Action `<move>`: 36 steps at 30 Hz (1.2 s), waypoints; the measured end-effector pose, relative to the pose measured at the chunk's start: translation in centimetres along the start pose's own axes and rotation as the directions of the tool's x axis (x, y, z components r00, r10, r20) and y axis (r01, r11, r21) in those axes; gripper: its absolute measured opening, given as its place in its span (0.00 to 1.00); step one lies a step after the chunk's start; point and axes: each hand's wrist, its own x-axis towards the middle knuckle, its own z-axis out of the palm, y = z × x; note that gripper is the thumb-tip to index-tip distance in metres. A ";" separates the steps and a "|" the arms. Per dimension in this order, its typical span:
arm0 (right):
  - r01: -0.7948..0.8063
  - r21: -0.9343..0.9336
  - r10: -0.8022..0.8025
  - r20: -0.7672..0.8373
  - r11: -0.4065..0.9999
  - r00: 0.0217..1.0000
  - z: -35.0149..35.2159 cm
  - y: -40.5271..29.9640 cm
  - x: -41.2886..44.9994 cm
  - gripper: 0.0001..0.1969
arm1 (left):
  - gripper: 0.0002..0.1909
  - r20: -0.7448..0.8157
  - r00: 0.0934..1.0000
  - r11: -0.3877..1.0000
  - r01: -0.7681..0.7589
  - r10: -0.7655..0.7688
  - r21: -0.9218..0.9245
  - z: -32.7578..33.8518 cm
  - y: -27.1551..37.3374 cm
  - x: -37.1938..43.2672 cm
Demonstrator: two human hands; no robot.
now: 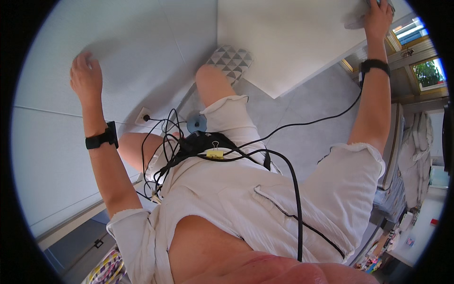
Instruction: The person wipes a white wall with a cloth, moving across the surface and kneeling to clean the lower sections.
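Observation:
My left hand (86,76) is raised before a smooth white wall (142,42). Nothing shows in it; its fingers are slightly bent, apart and a little blurred. Whether the fingertips touch the wall, I cannot tell. At the upper right, my right hand (378,19) is closed around a greyish thing (391,6), perhaps a cloth, partly hidden by the fingers and cut off by the picture's rim. That hand is at the outer part of a broad white panel (283,42), with a grey shadow or reflection beside it. Black bands circle both wrists.
Black cables (291,125) run from my waist pouch (193,142), one towards my right wrist. A black plug sits in a wall socket (143,115). A triangle-patterned cloth thing (232,60) is by my knee. A blue round object (196,123) lies low beside my leg. Windows (429,72) stand at right.

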 end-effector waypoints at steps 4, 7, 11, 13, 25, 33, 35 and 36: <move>0.003 0.002 -0.003 -0.045 1.000 0.999 0.1 -1.6 1.0 0.23 | 0.13 -0.007 1.000 0.999 -0.008 0.007 -0.041 1.2 -2.6 0.0; 0.037 0.056 -0.034 -0.046 0.998 0.998 0.5 -2.7 1.3 0.22 | 0.14 0.045 0.999 0.996 0.023 -0.020 -0.081 2.4 -4.8 -0.4; 0.081 0.106 -0.077 -0.040 0.991 0.996 -0.1 -4.5 2.5 0.21 | 0.14 0.065 0.997 0.992 0.041 -0.034 -0.117 3.7 -8.1 -0.6; 0.092 0.124 -0.080 -0.096 0.988 0.992 -0.2 -5.3 2.6 0.22 | 0.14 0.064 0.997 0.991 0.061 -0.054 -0.120 4.2 -9.1 -0.8; 0.026 0.038 -0.023 -0.062 0.999 0.998 -1.2 -8.0 1.0 0.22 | 0.14 0.033 0.997 0.991 0.080 -0.077 -0.111 7.1 -10.8 -1.6; 0.017 -0.003 -0.017 -0.042 1.000 0.999 -1.6 -6.5 1.0 0.25 | 0.15 0.116 0.990 0.992 0.090 -0.080 -0.089 5.7 -8.6 -0.4; 0.021 0.006 -0.021 -0.014 1.000 1.000 -1.8 -7.0 1.1 0.26 | 0.15 0.125 0.987 0.990 0.113 -0.102 -0.081 5.1 -8.0 -0.3; 0.013 -0.013 -0.012 0.005 1.000 1.000 -2.1 -6.8 1.1 0.26 | 0.15 0.117 0.988 0.989 0.116 -0.104 -0.094 5.1 -7.5 -0.3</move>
